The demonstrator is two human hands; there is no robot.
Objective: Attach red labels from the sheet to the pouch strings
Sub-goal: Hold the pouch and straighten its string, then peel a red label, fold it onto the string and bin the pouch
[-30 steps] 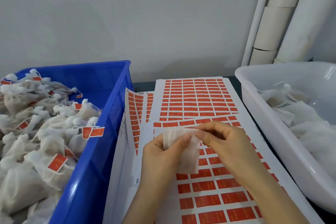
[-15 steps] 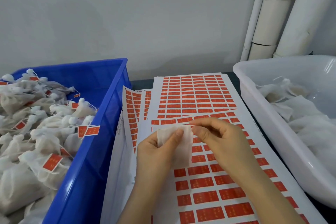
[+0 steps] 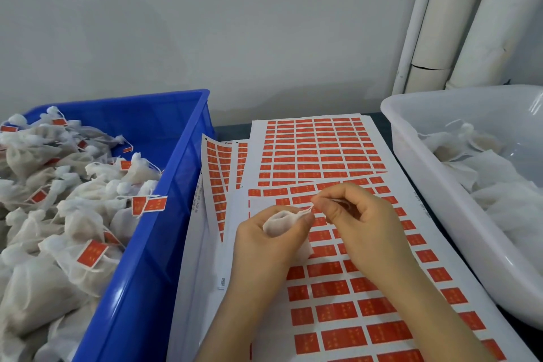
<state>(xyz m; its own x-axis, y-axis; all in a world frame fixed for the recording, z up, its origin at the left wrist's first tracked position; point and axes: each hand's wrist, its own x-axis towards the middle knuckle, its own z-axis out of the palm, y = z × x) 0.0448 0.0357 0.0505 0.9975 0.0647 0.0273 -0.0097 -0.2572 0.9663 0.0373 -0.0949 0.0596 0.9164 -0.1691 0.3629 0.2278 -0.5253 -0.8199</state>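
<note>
My left hand [image 3: 266, 239] grips a small white mesh pouch [image 3: 277, 223], bunched at its neck, over the label sheets. My right hand [image 3: 357, 223] pinches the pouch's thin string [image 3: 311, 208] just right of the pouch neck. Under both hands lies a white sheet of red labels [image 3: 338, 311]; some of its top-row spots are bare. A second full label sheet [image 3: 317, 150] lies behind it, and others [image 3: 217, 182] fan out to the left.
A blue bin [image 3: 164, 185] on the left holds several white pouches with red labels on their strings. A white tub [image 3: 435, 179] on the right holds unlabelled pouches. White pipes [image 3: 458, 20] run up the wall at the back right.
The pouch was flat and held by both hands; now my left hand has it bunched up and my right hand has pulled its string out to the right.
</note>
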